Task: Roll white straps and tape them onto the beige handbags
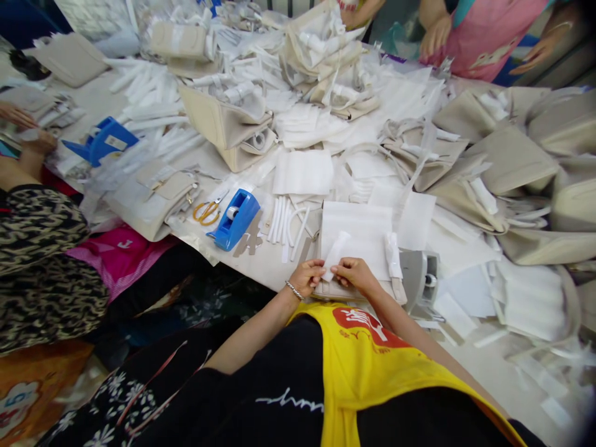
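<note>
A blue tape dispenser (pixel 235 218) lies on the tabletop (pixel 261 264) just right of orange-handled scissors (pixel 206 212), a second blue dispenser (pixel 103 140) sits far left, and beige bags (pixel 230 131) lie among white foam sheets (pixel 302 172).

Single head-worn view, forward and down, close over the table (pixel 261 264).

Left hand (pixel 306 277) and right hand (pixel 354 274) pinched together
</note>
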The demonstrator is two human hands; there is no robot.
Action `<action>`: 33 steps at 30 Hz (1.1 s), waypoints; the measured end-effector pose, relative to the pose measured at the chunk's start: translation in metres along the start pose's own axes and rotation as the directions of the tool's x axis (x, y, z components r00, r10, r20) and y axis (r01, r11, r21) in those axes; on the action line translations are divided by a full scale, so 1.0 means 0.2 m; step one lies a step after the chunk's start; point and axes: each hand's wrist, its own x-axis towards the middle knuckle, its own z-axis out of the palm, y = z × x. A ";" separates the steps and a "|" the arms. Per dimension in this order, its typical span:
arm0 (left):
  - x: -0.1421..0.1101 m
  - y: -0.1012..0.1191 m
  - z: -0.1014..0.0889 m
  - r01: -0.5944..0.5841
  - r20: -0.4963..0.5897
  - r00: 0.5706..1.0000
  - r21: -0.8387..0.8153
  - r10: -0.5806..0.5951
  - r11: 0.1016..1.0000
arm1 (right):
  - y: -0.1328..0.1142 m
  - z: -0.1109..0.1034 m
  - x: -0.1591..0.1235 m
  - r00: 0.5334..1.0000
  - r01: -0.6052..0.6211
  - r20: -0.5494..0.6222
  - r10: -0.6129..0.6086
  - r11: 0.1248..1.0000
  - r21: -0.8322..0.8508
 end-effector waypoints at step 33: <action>-0.04 0.00 0.07 -0.094 -0.036 0.992 0.445 0.123 0.891 | -0.03 0.09 -0.04 0.968 -0.036 -0.249 -0.043 0.953 -0.302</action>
